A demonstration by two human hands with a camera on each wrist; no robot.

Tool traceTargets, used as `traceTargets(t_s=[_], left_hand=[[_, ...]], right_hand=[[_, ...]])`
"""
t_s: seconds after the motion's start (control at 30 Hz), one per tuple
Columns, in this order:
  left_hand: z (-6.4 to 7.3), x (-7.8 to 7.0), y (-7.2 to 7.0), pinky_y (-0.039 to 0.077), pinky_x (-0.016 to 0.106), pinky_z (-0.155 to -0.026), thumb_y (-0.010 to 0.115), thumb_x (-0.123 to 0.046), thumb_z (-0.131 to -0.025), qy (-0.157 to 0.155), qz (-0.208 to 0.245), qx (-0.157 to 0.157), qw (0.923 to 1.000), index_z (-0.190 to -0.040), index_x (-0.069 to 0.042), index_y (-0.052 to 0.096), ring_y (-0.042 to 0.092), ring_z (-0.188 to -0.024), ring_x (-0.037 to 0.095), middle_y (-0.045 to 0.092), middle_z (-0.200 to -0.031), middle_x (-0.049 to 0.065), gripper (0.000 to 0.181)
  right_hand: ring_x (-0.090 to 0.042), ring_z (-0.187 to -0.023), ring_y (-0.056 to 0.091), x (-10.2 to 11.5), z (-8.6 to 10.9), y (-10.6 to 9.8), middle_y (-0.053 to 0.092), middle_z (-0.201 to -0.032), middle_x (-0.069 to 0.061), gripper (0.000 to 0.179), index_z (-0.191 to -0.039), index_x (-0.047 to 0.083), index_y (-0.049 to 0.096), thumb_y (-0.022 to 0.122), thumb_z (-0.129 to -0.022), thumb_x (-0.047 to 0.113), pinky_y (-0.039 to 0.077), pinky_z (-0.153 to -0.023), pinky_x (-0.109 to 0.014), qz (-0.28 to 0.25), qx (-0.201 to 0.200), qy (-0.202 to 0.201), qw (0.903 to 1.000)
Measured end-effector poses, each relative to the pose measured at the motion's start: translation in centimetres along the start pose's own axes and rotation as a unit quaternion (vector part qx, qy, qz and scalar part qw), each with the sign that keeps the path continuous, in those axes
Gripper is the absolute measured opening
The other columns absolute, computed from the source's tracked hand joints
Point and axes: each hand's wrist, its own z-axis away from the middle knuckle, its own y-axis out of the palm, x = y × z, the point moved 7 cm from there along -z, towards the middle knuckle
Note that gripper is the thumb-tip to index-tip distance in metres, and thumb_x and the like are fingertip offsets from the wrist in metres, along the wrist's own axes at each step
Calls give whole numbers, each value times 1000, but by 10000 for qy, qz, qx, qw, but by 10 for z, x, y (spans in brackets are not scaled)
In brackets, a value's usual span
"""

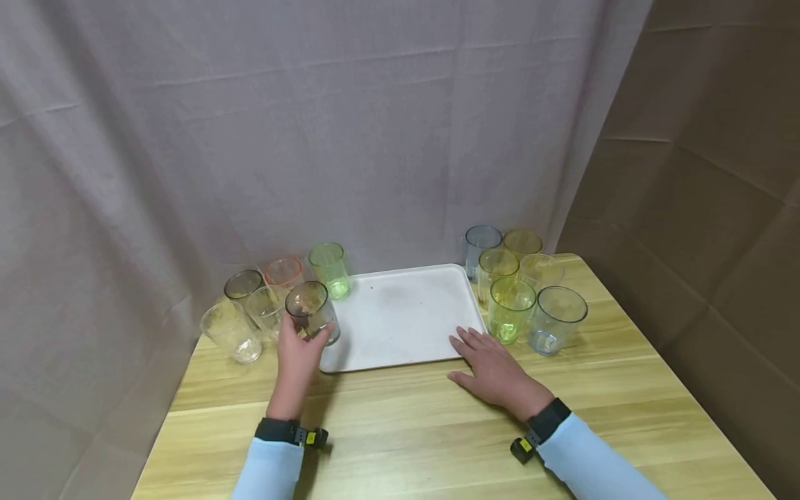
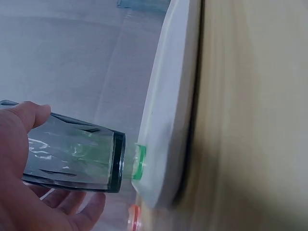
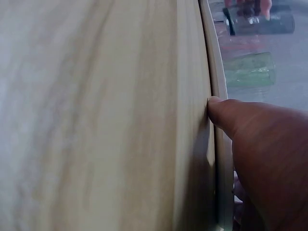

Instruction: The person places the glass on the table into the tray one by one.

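My left hand (image 1: 301, 357) grips a smoky grey glass (image 1: 310, 310) round its side, thumb on one side and fingers on the other. The glass is held upright over the left end of a white tray (image 1: 400, 316); in the left wrist view, a gap shows between the base of the grey glass (image 2: 77, 156) and the tray (image 2: 166, 110). At the tray's front right corner, my right hand (image 1: 496, 371) lies flat with fingers spread, fingertips on the rim. In the right wrist view its thumb (image 3: 226, 113) is beside the tray's edge.
Left of the tray stand a clear glass (image 1: 232, 332), a dark glass (image 1: 244, 285), a reddish glass (image 1: 284, 272) and a green glass (image 1: 328, 269). Several more stand at the right, among them a yellow-green glass (image 1: 511, 310) and a bluish glass (image 1: 556, 321). A curtain (image 1: 375, 139) hangs behind the table.
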Motion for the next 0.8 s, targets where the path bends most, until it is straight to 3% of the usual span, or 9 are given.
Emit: traceTargets(t_s=[0.23, 0.4, 0.8], left_hand=[[-33, 2, 25, 46, 47, -111, 82, -30, -88, -139, -398, 218, 9989, -149, -1, 41, 44, -140, 33, 48, -150, 22, 79], [-49, 0, 33, 39, 50, -117, 80, -32, -89, -92, -661, 339, 9972, -156, -1, 35, 40, -143, 35, 44, -155, 24, 87], [-56, 12, 44, 39, 51, -116, 80, -29, -88, -103, -906, 474, 9947, -151, 4, 38, 44, -139, 38, 47, -149, 26, 83]], right_hand=[[-37, -151, 27, -2, 0, 2, 33, -167, -15, 77, -159, 7, 45, 63, -99, 54, 22, -124, -57, 3, 43, 7, 10000], [-37, -152, 26, -2, -1, 1, 32, -167, -14, 78, -160, 8, 44, 61, -99, 55, 22, -124, -56, 35, 34, 2, 10000], [-37, -151, 27, -2, 0, 2, 33, -167, -14, 78, -159, 8, 45, 62, -99, 54, 22, -124, -56, -12, -10, 4, 10000]])
